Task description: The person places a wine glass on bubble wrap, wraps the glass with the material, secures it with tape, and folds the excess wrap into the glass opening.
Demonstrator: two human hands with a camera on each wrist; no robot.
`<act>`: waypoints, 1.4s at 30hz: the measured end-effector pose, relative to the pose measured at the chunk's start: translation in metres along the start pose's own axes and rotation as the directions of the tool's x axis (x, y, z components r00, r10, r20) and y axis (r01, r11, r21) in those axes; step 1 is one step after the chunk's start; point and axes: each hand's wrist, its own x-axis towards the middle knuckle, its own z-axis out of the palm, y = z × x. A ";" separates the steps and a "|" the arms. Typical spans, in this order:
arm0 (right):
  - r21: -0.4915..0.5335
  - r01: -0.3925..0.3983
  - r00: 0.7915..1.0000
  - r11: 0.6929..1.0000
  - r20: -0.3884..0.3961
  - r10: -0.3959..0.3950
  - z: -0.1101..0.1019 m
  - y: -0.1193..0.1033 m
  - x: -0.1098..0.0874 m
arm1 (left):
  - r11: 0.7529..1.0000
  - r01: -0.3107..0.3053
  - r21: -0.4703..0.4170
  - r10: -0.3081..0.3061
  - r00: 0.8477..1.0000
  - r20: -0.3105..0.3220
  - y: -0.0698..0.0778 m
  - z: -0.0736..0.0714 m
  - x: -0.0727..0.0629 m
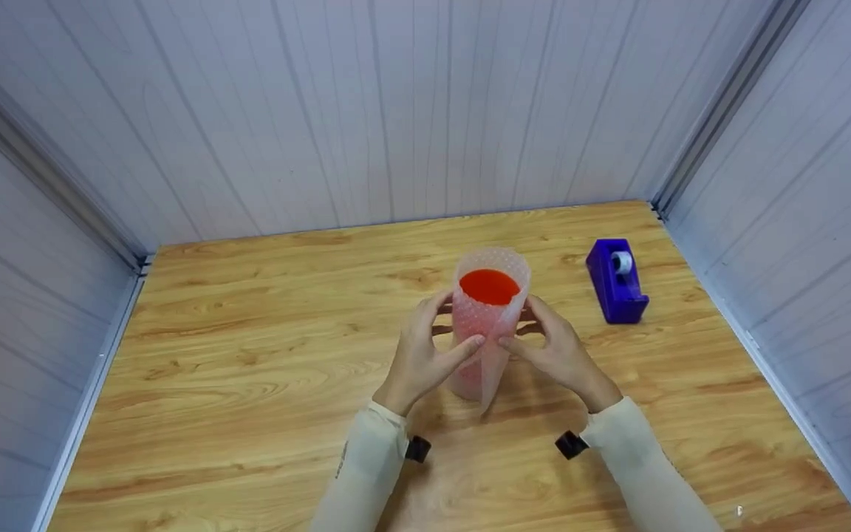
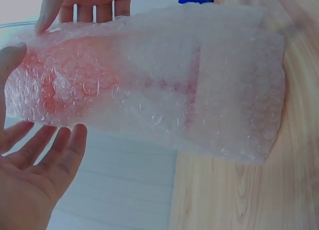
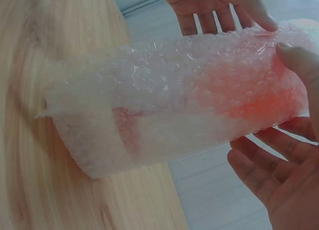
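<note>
A sheet of bubble wrap [image 1: 470,318] stands upright as a tube around a red stemmed glass [image 1: 490,287]. In the head view the glass shows as a red disc inside the tube's open top. Through the wrap, the left wrist view shows its red bowl, thin stem and flat foot; the wrap reaches past the foot. My left hand [image 1: 425,347] grips the tube's left side, thumb pressed on the front. On the other side my right hand [image 1: 562,355] grips it likewise, its thumb beside the overlapping edge. That edge's lower corner flares out at the front.
A blue tape dispenser [image 1: 617,288] with a white roll stands to the right on the wooden table [image 1: 248,369]. Pale panel walls [image 1: 396,111] enclose the table at the back and both sides.
</note>
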 end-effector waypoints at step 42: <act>-0.110 0.281 0.938 0.953 -0.179 -0.297 0.007 0.012 -0.010 | 0.977 -0.199 0.071 0.203 0.978 -0.057 0.011 -0.004 0.000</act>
